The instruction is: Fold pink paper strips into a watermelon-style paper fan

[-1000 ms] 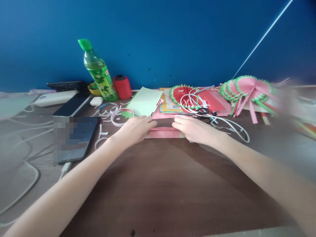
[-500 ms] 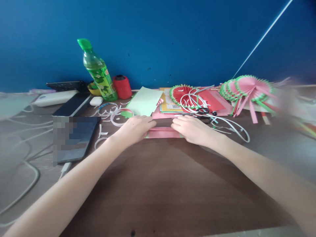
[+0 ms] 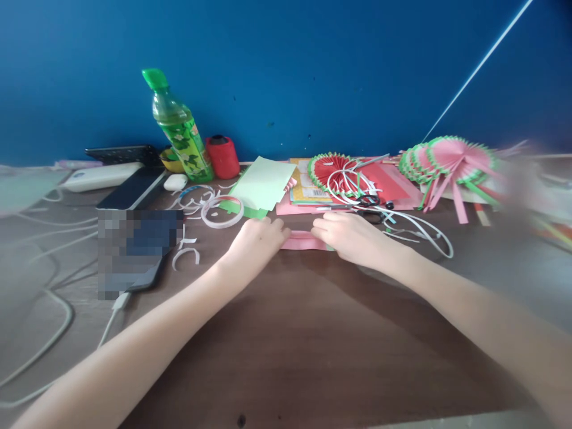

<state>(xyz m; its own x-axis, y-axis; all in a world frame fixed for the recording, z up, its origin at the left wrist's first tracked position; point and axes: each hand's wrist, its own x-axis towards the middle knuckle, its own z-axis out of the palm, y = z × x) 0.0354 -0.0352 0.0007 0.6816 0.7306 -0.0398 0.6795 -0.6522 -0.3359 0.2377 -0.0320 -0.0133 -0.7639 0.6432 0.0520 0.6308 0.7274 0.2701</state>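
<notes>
1. head view: both hands are on a pink folded strip (image 3: 304, 240) lying flat on the brown desk (image 3: 286, 339), mid-scene and just near of the paper pile.
2. left hand (image 3: 257, 241): palm down, fingers curled together over the strip's left end. it's in contact and holding the strip down; can't tell if it's pinching or only pressing.
3. right hand (image 3: 353, 235): palm down, fingers bent and closed over the strip's right end, same sort of hold. only the middle of the strip shows between the two hands.
4. just far of the left hand: light green sheet (image 3: 263, 182), with a tape ring (image 3: 222, 212) to its left.
5. just far of the right hand: scissors (image 3: 372, 202) among white curled strips (image 3: 420, 229), lying on red and pink paper.
6. far side: a red fan (image 3: 330, 168), and a stack of pink fans (image 3: 451, 156) to the far right, partly blurred.
7. far left: green bottle (image 3: 179, 128), tilted in this view, with a red thread spool (image 3: 222, 157) beside it.
8. left: phone (image 3: 138, 247) with a white cable (image 3: 44, 333) near it, well apart from the hands.
</notes>
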